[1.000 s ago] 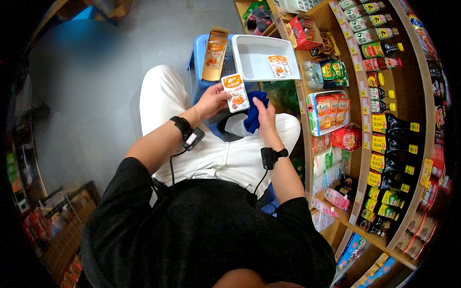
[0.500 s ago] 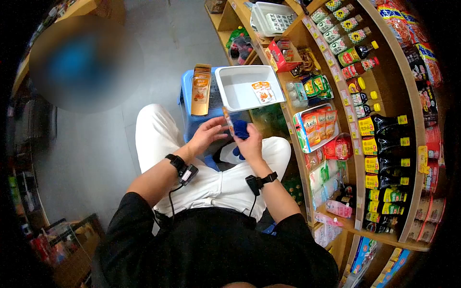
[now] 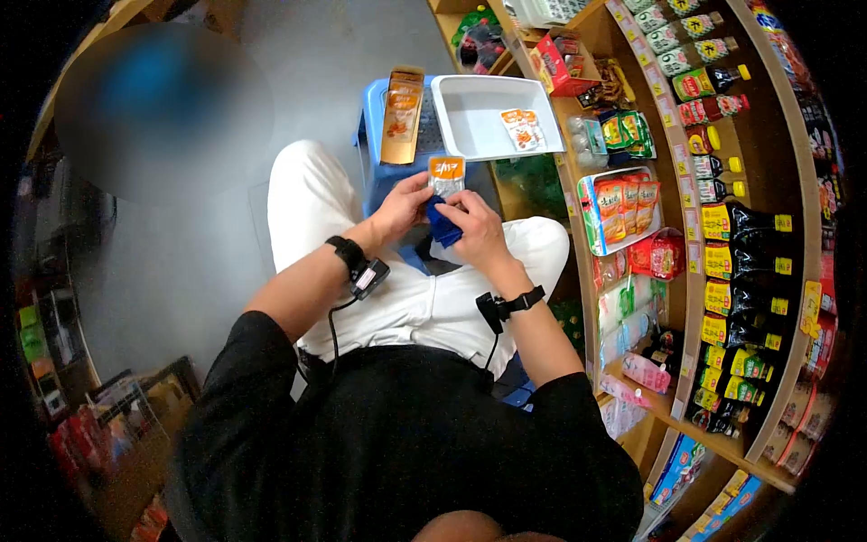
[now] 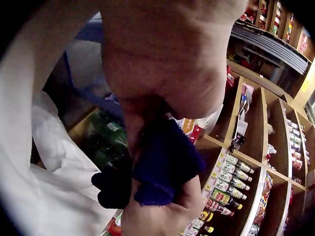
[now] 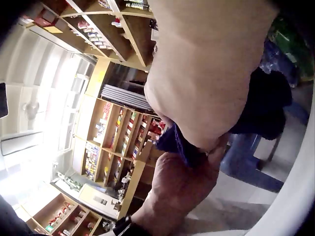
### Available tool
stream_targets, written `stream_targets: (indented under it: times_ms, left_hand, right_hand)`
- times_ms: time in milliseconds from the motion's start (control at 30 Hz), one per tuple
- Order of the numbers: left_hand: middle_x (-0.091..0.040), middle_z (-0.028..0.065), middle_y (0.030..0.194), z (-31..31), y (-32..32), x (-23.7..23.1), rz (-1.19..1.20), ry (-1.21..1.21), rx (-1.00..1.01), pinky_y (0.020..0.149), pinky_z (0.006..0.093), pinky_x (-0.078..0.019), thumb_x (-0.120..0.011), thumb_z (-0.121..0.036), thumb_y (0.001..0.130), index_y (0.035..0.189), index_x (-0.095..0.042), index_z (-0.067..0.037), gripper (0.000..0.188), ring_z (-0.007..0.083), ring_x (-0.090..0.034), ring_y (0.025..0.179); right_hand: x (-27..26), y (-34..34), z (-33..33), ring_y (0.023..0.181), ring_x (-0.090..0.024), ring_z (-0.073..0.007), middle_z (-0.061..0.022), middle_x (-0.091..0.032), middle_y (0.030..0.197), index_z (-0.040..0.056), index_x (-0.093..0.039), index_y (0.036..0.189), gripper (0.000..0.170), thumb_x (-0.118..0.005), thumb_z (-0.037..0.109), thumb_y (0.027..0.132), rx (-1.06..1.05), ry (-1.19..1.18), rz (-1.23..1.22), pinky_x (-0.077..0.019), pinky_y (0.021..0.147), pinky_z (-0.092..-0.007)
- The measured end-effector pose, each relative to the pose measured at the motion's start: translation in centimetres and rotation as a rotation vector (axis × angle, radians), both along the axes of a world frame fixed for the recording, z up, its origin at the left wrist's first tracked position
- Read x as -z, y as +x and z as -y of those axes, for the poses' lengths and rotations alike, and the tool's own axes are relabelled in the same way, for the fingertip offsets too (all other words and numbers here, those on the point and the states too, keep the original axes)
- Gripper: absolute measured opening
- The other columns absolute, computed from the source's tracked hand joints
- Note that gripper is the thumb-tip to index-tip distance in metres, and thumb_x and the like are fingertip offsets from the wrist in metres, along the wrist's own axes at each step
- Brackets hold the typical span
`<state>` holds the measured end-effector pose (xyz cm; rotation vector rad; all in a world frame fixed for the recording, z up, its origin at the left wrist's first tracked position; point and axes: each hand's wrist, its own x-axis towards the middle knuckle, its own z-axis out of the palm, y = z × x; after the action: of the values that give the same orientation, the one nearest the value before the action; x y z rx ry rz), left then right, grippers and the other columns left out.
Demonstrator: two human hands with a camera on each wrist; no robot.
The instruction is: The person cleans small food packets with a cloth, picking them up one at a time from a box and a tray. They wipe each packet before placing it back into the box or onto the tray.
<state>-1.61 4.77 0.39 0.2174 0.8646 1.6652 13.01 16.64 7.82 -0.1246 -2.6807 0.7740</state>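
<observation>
My left hand (image 3: 400, 210) grips a small orange and silver food packet (image 3: 447, 170) by its left side, in front of the stool. Against the packet's lower part lies a dark blue cloth (image 3: 442, 228), pinched in my right hand (image 3: 480, 233). The cloth covers that part of the packet in the head view. In the left wrist view the bunched cloth (image 4: 170, 167) fills the space between the two hands. The right wrist view shows a fold of cloth (image 5: 179, 142) between the hands, with the packet hidden.
A blue stool (image 3: 375, 172) carries an opened carton of packets (image 3: 402, 117). Beside it a white tray (image 3: 456, 144) holds a few orange and white packets (image 3: 522, 131). Shelves to the right hold sauce bottles (image 3: 736, 262) and a tray of orange pouches (image 3: 626, 206).
The packet has turned from its printed orange and white face, through edge-on, to a silvery face. The right hand has brought the blue cloth from beside the packet onto it.
</observation>
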Motion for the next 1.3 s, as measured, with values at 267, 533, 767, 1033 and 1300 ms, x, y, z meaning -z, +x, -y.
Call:
stream_targets:
  times_ms: [267, 533, 767, 1033, 1300]
  left_hand:
    - [-0.066, 0.0053, 0.119, -0.2, 0.0, -0.6, -0.170, -0.083, 0.026, 0.087, 0.0362, -0.0598, -0.042, -0.009, 0.106, 0.145, -0.045, -0.011, 0.039, 0.0169, -0.068, 0.100]
    - [-0.066, 0.0055, 0.120, -0.5, 0.0, 0.5, -0.172, -0.038, 0.039, 0.086, 0.0331, -0.0597, -0.049, -0.010, 0.104, 0.146, -0.044, -0.010, 0.042, 0.0156, -0.068, 0.101]
    - [-0.066, 0.0028, 0.114, -0.2, 0.1, 0.5, -0.315, -0.003, 0.195, 0.082, 0.0304, -0.0582, -0.048, -0.009, 0.104, 0.144, -0.046, -0.009, 0.040, 0.0125, -0.067, 0.095]
    - [-0.063, -0.0015, 0.107, -0.1, -0.1, 0.5, -0.322, 0.004, 0.202, 0.075, 0.0247, -0.0534, -0.047, -0.009, 0.105, 0.142, -0.049, -0.009, 0.037, 0.0075, -0.061, 0.087]
    - [-0.065, -0.0016, 0.102, 0.1, 0.3, -0.8, -0.352, -0.002, 0.323, 0.075, 0.0244, -0.0535, -0.049, -0.009, 0.105, 0.136, -0.053, -0.008, 0.032, 0.0073, -0.062, 0.087]
  right_hand:
    - [1.0, 0.8, -1.1, 0.093, -0.064, -0.0299, -0.0093, -0.063, 0.095, 0.0061, -0.074, 0.103, 0.035, -0.068, -0.004, 0.069, 0.119, -0.001, -0.005, -0.0530, 0.080, -0.0394]
    - [1.7, 0.7, -1.6, 0.093, -0.064, -0.0311, -0.0104, -0.063, 0.095, 0.0042, -0.074, 0.105, 0.036, -0.070, -0.002, 0.070, 0.264, -0.076, -0.031, -0.0522, 0.080, -0.0396]
    - [1.3, -0.7, -1.1, 0.093, -0.063, -0.0314, -0.0097, -0.063, 0.098, 0.0059, -0.073, 0.104, 0.034, -0.071, 0.000, 0.071, 0.152, 0.027, -0.063, -0.0532, 0.080, -0.0410]
    - [-0.4, -1.5, -0.3, 0.095, -0.063, -0.0337, -0.0121, -0.063, 0.099, 0.0037, -0.072, 0.105, 0.034, -0.069, -0.004, 0.071, 0.159, 0.011, -0.081, -0.0522, 0.081, -0.0411]
    - [0.1, -1.8, -0.9, 0.094, -0.063, -0.0347, -0.0129, -0.064, 0.100, 0.0033, -0.071, 0.109, 0.039, -0.070, -0.003, 0.071, 0.251, 0.008, -0.074, -0.0520, 0.080, -0.0403]
